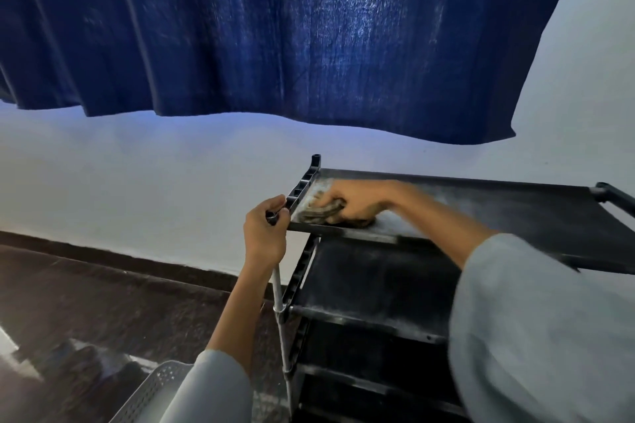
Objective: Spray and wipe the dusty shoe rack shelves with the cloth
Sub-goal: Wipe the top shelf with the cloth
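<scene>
A black shoe rack [481, 203] with several fabric shelves stands against the white wall at the right. Pale dust streaks its top shelf and the shelf below [374, 282]. My right hand [357, 204] presses a crumpled grey-brown cloth [323, 213] flat on the left end of the top shelf. My left hand [264, 233] is closed around the rack's front left corner post [280, 299], at the top of the pole. No spray bottle is in view.
A dark blue curtain [275, 31] hangs above the rack. A grey perforated plastic basket [151, 391] sits on the dark stone floor [103, 295] at the lower left, with blurred dark items beside it.
</scene>
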